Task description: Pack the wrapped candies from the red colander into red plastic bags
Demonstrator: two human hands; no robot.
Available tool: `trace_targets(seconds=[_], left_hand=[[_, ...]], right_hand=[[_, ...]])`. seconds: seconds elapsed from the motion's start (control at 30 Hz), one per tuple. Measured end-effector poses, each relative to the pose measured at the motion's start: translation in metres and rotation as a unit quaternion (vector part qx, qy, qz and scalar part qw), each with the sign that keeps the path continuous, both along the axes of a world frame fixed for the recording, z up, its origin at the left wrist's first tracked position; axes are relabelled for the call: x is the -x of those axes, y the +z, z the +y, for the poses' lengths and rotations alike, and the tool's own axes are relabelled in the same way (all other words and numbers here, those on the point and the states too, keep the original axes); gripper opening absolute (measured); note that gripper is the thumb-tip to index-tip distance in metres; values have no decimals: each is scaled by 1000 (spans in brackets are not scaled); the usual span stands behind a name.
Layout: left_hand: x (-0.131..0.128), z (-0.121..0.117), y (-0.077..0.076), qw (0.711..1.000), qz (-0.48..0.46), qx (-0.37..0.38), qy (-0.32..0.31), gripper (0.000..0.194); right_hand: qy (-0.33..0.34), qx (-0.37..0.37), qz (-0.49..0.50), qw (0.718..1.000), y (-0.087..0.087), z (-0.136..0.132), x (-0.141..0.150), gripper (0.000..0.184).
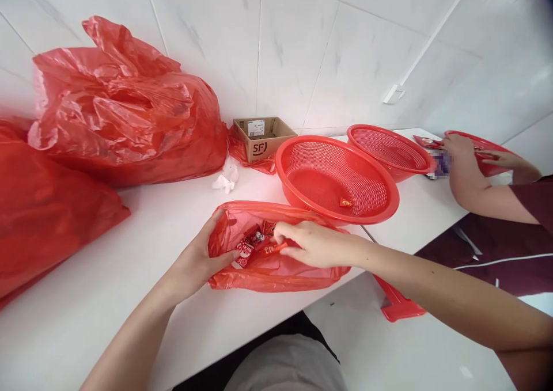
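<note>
A thin red plastic bag lies open on the white table, with several red snack packets inside. My left hand grips the bag's near rim. My right hand reaches in from the right and pinches a red packet between thumb and fingers. Just beyond the bag stands a red mesh basket, with one small red-and-gold packet lying in its bottom.
A second red basket and a third stand to the right, where a co-worker's hands handle a packet. Large red bags lie at left, near a small cardboard box and crumpled tissue.
</note>
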State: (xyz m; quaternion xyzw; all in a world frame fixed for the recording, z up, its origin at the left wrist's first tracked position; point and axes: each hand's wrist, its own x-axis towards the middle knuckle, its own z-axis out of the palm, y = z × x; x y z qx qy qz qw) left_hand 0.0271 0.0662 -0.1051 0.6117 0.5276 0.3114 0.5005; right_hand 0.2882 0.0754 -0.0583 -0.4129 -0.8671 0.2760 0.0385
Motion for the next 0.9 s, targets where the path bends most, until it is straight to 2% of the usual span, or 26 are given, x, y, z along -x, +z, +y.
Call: trace_targets(seconds=[0.1, 0.17, 0.23, 0.3, 0.37, 0.43, 0.5, 0.53, 0.63, 0.7, 0.8, 0.9], left_hand=[[0, 1, -2, 1000, 15, -5, 2, 92], [0, 1, -3, 1000, 24, -6, 5, 92], [0, 1, -3, 1000, 29, -1, 7, 92], [0, 1, -2, 999, 32, 4, 8, 93], [-1, 1, -2, 999, 37, 4, 9, 93], [-1, 1, -2, 999, 43, -3, 12, 93], [0, 1, -2, 999, 40, -6, 14, 93], [0, 1, -2, 999, 34, -4, 12, 94], [1, 0, -3, 1000, 16, 4, 6, 94], [1, 0, -3, 1000, 17, 9, 6, 94], [1, 1, -6, 1000, 28, -3, 5, 94], [0, 2, -7, 999, 33, -20, -2, 94]], right_hand=[[-46, 22, 59, 997, 9, 5, -6, 5], [-79, 100, 133, 983, 12, 9, -8, 7], [-103, 231, 225, 941, 13, 11, -6, 10], [-113, 343, 298, 883, 13, 12, -4, 15], [-120, 397, 334, 846, 12, 13, -2, 21], [-128, 413, 344, 833, 12, 13, -2, 22], [-135, 404, 333, 842, 10, 13, -3, 22], [-137, 387, 317, 855, 9, 12, -3, 24], [-119, 297, 229, 919, 10, 6, -4, 32], [-93, 253, 187, 944, 18, 3, -5, 34], [-82, 219, 215, 948, 38, 9, -15, 27], [-143, 101, 203, 963, 53, 33, -45, 26]])
